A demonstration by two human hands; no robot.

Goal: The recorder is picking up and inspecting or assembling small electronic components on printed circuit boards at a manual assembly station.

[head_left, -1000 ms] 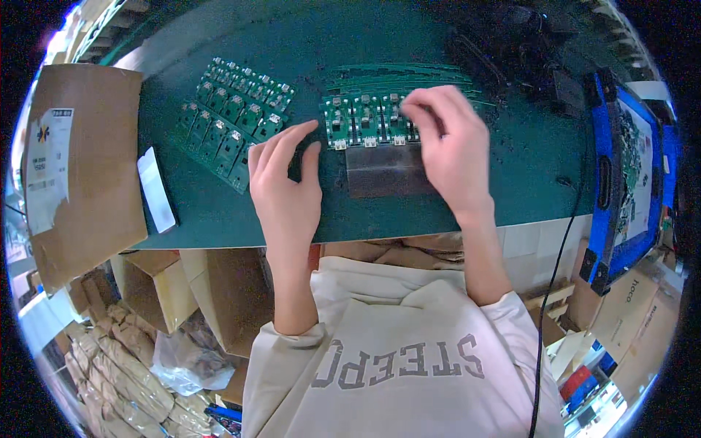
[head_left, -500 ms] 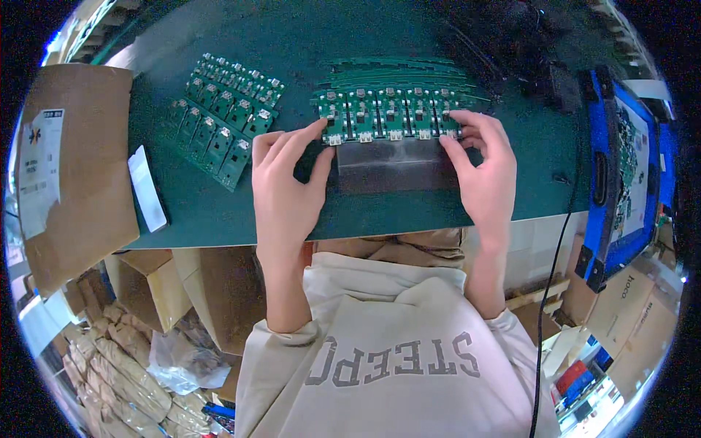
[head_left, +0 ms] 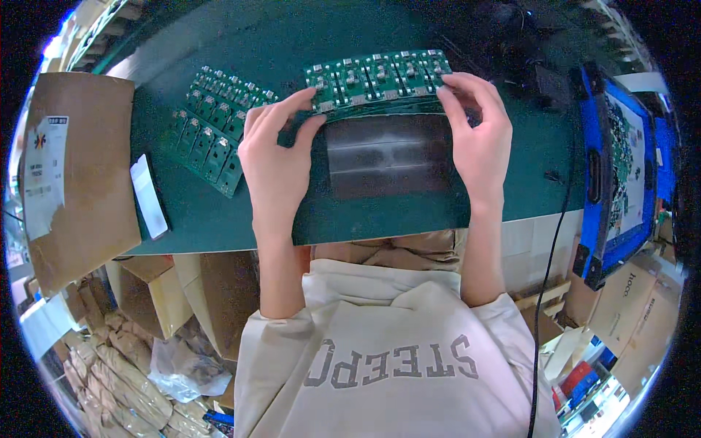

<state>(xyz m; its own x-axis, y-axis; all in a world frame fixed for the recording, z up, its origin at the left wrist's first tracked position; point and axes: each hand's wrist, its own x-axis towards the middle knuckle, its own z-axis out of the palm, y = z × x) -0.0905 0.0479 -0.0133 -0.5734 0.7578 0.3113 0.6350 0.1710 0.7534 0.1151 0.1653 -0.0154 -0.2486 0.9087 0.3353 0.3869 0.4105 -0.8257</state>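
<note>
A green circuit board panel [head_left: 378,80], divided into several strips with small metal connectors, is held at its two short ends. My left hand [head_left: 281,150] pinches its left end between thumb and fingers. At the right end, my right hand [head_left: 478,131] grips the edge the same way. Beneath the panel, thin green edges of a board stack show; the panel hides most of them. Nearer to me lies a dark grey rectangular sheet [head_left: 387,157] on the green work surface.
More green circuit boards [head_left: 212,139] lie at left, near a white strip [head_left: 149,197] and an open cardboard box [head_left: 80,175]. At right stands a blue-framed case [head_left: 621,168], with a black cable [head_left: 549,270] hanging in front. Dark equipment [head_left: 518,51] sits at the back right.
Both hands have moved away from me with the circuit board panel, from the dark sheet's far edge to over the stack behind it. More of the sheet is uncovered.
</note>
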